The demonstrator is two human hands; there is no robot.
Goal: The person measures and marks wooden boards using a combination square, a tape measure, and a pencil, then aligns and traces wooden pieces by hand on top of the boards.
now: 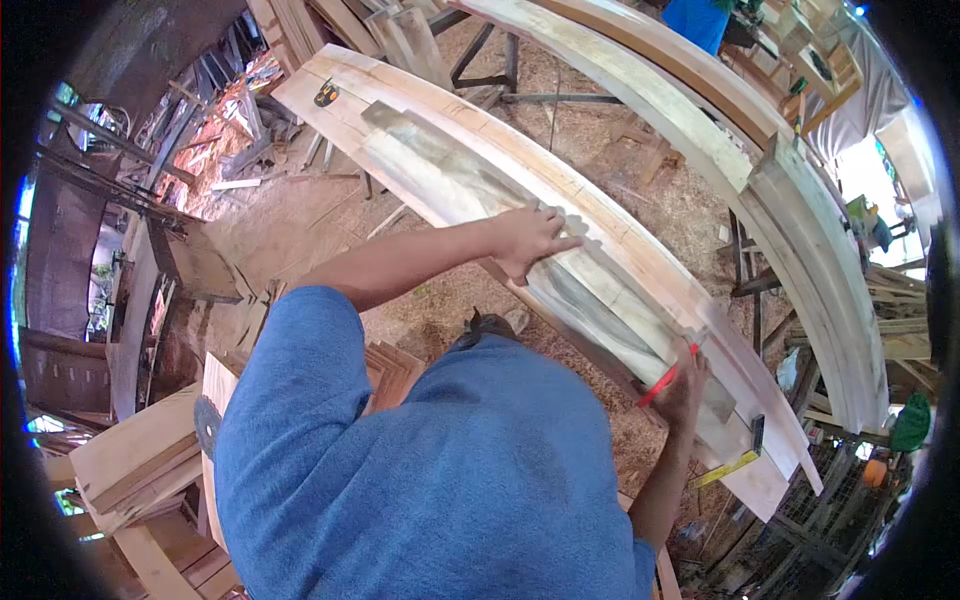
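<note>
My left hand (530,240) rests on a long grey-white board (590,290), its fingers apart and pressed on the surface. That board lies on a wider pale wooden plank (440,100). Farther right along the board, my right hand (682,385) holds a thin red pencil-like stick (657,386) against it. Near the right end of the plank lies a square with a dark handle (757,436) and a yellow blade (727,469). A black and yellow tape measure (326,93) sits at the plank's far left end.
Long curved beams (690,130) stretch across the upper right on dark metal stands (510,65). Stacked timber (140,450) and a round saw blade (207,428) are at the lower left. Sawdust covers the floor (290,230). Part of a person in blue (697,22) shows at the top.
</note>
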